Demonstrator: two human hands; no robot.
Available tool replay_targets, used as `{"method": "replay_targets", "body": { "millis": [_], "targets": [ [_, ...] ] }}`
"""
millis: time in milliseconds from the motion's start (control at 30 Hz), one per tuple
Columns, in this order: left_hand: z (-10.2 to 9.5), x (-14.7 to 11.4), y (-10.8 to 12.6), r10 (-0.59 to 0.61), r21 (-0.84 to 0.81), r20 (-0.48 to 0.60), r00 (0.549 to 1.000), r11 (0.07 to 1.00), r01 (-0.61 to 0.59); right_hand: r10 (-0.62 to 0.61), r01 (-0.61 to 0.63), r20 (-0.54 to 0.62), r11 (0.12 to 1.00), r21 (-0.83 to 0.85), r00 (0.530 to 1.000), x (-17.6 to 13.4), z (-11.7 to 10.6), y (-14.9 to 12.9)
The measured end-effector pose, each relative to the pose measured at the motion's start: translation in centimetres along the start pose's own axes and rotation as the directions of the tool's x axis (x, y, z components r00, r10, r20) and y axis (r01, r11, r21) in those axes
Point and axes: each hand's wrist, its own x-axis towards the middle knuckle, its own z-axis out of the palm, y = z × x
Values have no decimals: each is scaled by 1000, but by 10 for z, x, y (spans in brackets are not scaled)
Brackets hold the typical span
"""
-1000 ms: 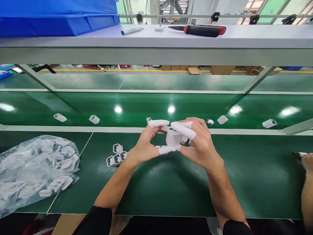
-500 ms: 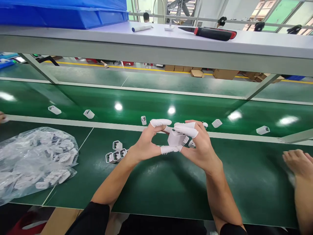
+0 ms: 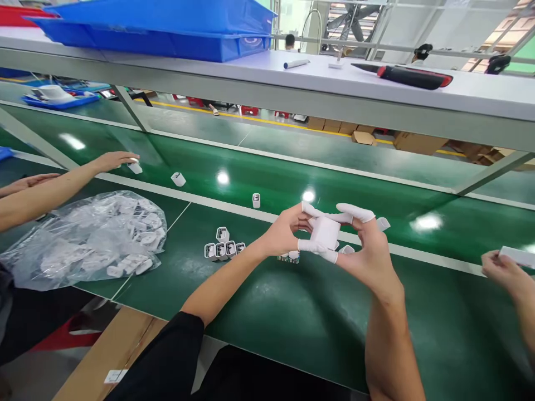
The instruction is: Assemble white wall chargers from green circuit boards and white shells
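Between my two hands, above the green bench, is a small white plastic housing [image 3: 326, 231], a smooth closed face turned to me. My left hand [image 3: 288, 231] grips its left side, with white finger cots on thumb and finger. Likewise in finger cots, my right hand [image 3: 370, 239] pinches it from the right, thumb low and fingers above. Small circuit boards [image 3: 288, 257] lie just beyond my left wrist, partly hidden. Another white housing [image 3: 346, 250] shows behind my right thumb. Several open-topped housings [image 3: 220, 250] with parts inside stand left of my left forearm.
A clear bag of white parts [image 3: 125, 228] lies at left. Housings such as one [image 3: 256, 200] sit on the green belt [image 3: 267, 184]. A co-worker's hand [image 3: 112, 160] touches a housing at left; another person's hand [image 3: 504, 270] holds a white piece at right. A shelf [image 3: 267, 78] spans overhead.
My view has swung left. The housing in my hands has turned so its closed face shows. At left a co-worker's arm has reached a housing; at right a person's hand now holds a white piece.
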Motion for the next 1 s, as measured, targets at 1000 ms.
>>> {"method": "replay_targets", "body": {
  "millis": [1000],
  "targets": [
    [-26,12,27,-81,68,-285,955,992,104,400,-434,185,730,528,898,20,60,15]
  ]
}}
